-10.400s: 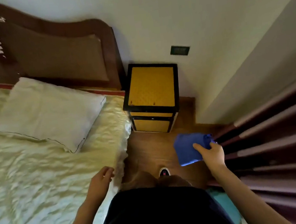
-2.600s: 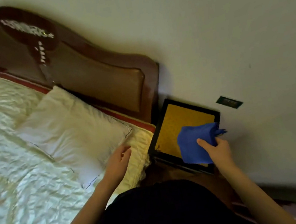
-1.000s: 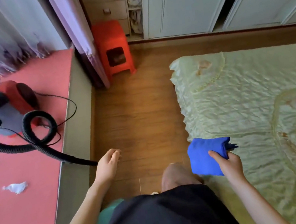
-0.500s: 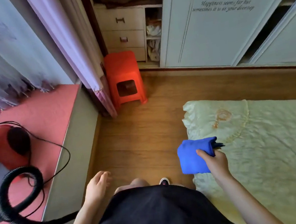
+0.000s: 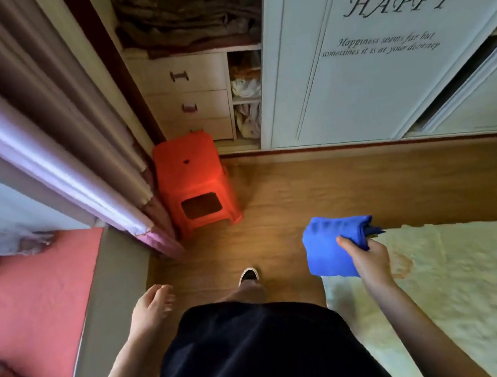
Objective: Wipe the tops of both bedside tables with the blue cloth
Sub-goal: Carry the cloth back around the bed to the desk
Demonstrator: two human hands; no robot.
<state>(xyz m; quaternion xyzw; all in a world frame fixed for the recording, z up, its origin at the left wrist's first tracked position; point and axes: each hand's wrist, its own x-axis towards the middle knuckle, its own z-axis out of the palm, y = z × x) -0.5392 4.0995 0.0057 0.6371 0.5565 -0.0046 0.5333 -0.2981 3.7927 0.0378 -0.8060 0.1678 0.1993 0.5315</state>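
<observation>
The folded blue cloth [image 5: 330, 245] hangs from my right hand [image 5: 369, 259], which grips it in the air above the near corner of the bed. My left hand [image 5: 152, 306] swings loose at my side over the wooden floor, fingers relaxed and holding nothing. Neither bedside table is in view. I stand facing the foot end of the room, one shoe tip [image 5: 248, 275] showing ahead of my dark shorts.
The bed with its pale cover [image 5: 468, 284] fills the lower right. An orange plastic stool [image 5: 193, 183] stands ahead by a curtain [image 5: 83, 168]. White wardrobe doors [image 5: 368, 73] and drawers [image 5: 191, 96] line the far wall. A raised red floor area [image 5: 22, 303] with a hose lies left.
I have turned from the bedside table and walked along the bed toward the wardrobe. The stool and wardrobe are nearer now. The cloth stays in my right hand.
</observation>
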